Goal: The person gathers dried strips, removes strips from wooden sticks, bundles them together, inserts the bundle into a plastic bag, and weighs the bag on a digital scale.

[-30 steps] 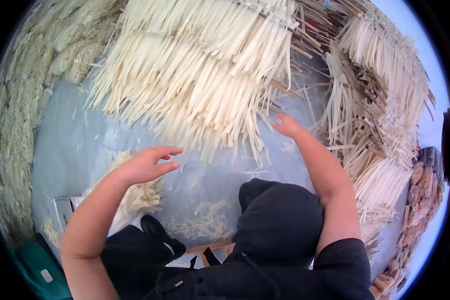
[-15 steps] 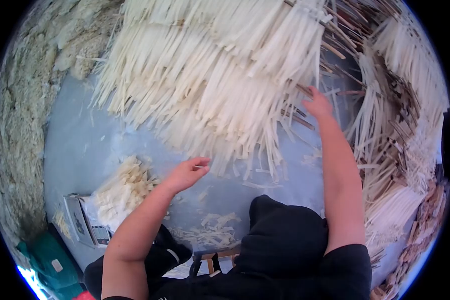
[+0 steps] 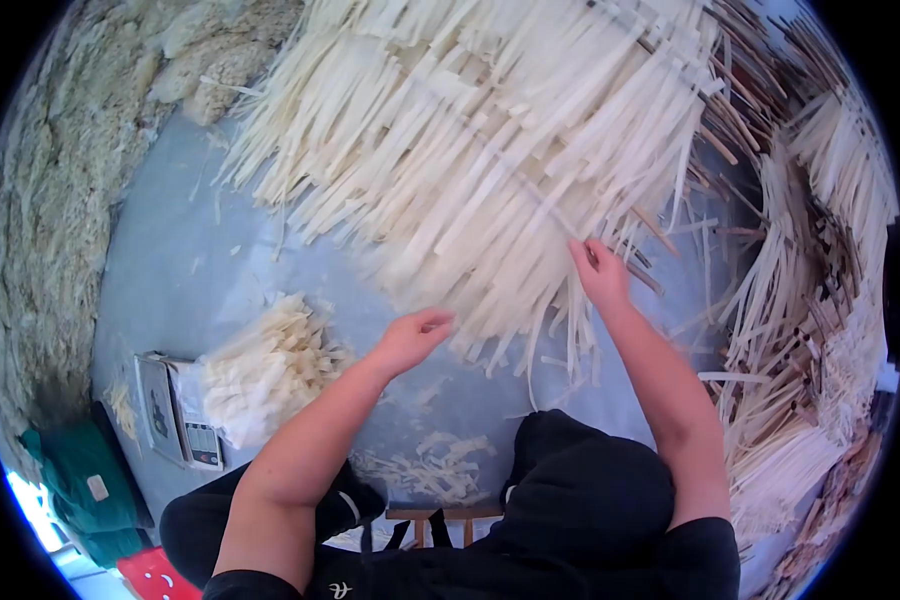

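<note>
The right hand (image 3: 600, 275), fingers closed, appears to pinch the near end of a thin stick (image 3: 533, 193) running away and leftward across pale strips (image 3: 430, 200) beyond both hands, while the half-curled left hand (image 3: 415, 340) lies farther from it, grip indeterminable.

Strips (image 3: 490, 190) cream; floor (image 3: 170, 250) grey-blue; trousers (image 3: 590, 480) black.

Tallied: one left hand (image 3: 413, 341), one right hand (image 3: 602, 276), one bunch (image 3: 275, 355), one box (image 3: 158, 400), one green article (image 3: 85, 470), one red article (image 3: 160, 576), one wooden frame (image 3: 470, 513). Strips (image 3: 470, 185) and sticks (image 3: 655, 231), many, overlapping past exact count.
</note>
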The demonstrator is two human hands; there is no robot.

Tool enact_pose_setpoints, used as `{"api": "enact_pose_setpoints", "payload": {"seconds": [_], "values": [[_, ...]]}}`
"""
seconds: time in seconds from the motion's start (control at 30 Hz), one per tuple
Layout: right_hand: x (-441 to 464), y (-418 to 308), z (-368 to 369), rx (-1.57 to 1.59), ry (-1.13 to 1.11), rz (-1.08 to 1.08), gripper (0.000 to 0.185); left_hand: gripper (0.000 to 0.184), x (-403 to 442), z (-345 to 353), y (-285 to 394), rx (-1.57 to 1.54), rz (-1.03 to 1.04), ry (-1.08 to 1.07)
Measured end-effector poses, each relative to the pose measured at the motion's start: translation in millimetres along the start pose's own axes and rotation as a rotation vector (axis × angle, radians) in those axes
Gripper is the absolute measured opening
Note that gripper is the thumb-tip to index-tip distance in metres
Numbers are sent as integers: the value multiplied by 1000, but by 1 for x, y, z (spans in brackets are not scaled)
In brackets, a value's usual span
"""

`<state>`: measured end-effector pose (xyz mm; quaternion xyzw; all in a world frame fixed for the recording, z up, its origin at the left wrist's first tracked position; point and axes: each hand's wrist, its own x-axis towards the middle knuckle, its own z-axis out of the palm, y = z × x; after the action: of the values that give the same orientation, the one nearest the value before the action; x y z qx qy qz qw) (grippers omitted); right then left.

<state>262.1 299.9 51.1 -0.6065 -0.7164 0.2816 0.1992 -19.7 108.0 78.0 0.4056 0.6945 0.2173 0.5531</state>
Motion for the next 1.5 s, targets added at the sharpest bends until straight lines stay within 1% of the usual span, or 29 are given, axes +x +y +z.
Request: {"api": "enact_pose_setpoints", "payload": {"seconds": [0.03, 0.1, 0.17, 0.23, 0.33, 0.4, 0.47, 0.53, 0.57, 0.63, 0.67, 0.73, 0.77, 0.83, 0.9, 0.97, 1.03, 1.07, 1.13, 1.17, 1.23, 1.27, 1.33, 1.37, 1.4, 1.43, 1.47, 1.5], "values": [[-10, 3, 1, 3, -5, -13, 38, 33, 2, 0, -5, -34, 24, 46], [-28, 19, 1, 1, 73, 9, 38, 32, 10, -4, -16, -82, 49, 94], [-48, 22, -10, -3, 61, 25, 37, 32, 11, -1, -30, -127, 71, 131], [-64, 27, -18, -5, 65, 42, 36, 33, 12, 0, -34, -184, 119, 258], [-86, 34, -26, 81, 91, -2, 35, 33, 3, 2, -31, -240, 146, 303], [-103, 35, -33, 157, 17, 54, 35, 33, -3, 1, -26, -252, 146, 318], [-119, 30, -39, 167, 5, 51, 35, 33, -8, -2, -26, -261, 144, 330], [-139, 22, -48, 178, -1, 55, 35, 34, -12, -6, -29, -353, 202, 349], [-146, 17, -53, 167, 3, 50, 34, 34, -16, -9, -29, -351, 217, 351], [-166, 5, -64, 153, 19, 42, 33, 34, -27, -16, -28, -362, 227, 422], [-176, -2, -70, 135, 36, 31, 31, 34, -29, -23, -29, -362, 242, 421], [-197, -7, -78, 117, 63, 16, 30, 46, -35, -37, -29, -289, 255, 430], [-206, -6, -81, 108, 35, 18, 28, 46, -38, -43, -30, -287, 265, 429], [-224, -5, -89, 101, 12, 11, 26, 62, -47, -57, -21, -309, 275, 582], [-242, -3, -98, 164, -36, 28, 26, 77, -46, -78, -19, -78, 547, 848], [-263, -8, -114, 168, -31, 27, 25, 79, -56, -101, -2, 64, 712, 1076], [-285, -18, -141, 165, -23, 35, 25, 83, -87, -126, 22, 200, 697, 1043], [-293, -27, -158, 155, -50, 63, 25, 83, -92, -141, 27, 194, 696, 1041], [-303, -24, -179, 145, -71, 88, 24, 74, -104, -165, 38, 408, 734, 1077], [-307, -11, -191, 135, -49, 45, 24, 74, -113, -170, 41, 407, 736, 1077], [-314, -18, -206, 173, 34, -15, 23, 59, -132, -174, 49, 418, 618, 932], [-312, -15, -209, 175, 31, -6, 23, 59, -133, -173, 41, 421, 614, 923], [-307, -3, -217, -227, 48, -127, 24, 44, -125, -164, 17, 723, 592, 837], [-304, 7, -208, -222, 29, -175, 27, 44, -123, -150, 1, 721, 592, 831], [-298, 22, -191, -223, 30, -173, 27, 43, -123, -133, -16, 746, 475, 767], [-290, 35, -170, -317, 10, -283, 30, 42, -124, -124, -23, 771, 361, 702], [-286, 39, -158, -406, -8, -388, 34, 42, -122, -123, -19, 779, 367, 696], [-282, 31, -154, -401, -5, -375, 34, 41, -120, -121, -17, 754, 417, 712]]}}
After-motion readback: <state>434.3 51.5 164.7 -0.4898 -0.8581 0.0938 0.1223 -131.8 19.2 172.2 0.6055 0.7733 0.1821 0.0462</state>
